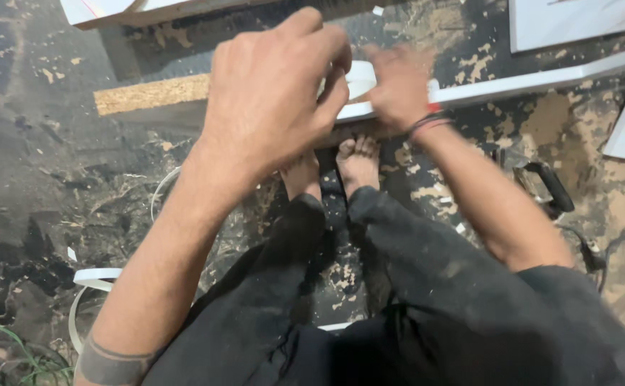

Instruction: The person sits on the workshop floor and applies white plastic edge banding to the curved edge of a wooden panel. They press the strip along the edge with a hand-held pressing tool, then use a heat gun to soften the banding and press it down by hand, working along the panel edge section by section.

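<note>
Head view: left hand (273, 93) hides white strip (361, 78); right hand (398, 86) blurred.

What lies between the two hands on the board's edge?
In the head view, a curl of white edge tape spans between left hand and right hand.

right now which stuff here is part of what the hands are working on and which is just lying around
In hand:
left hand
right hand
white edge strip
white-edged board

Lying about:
loose strip coil
black-handled tool
white panel
sawdust
</note>
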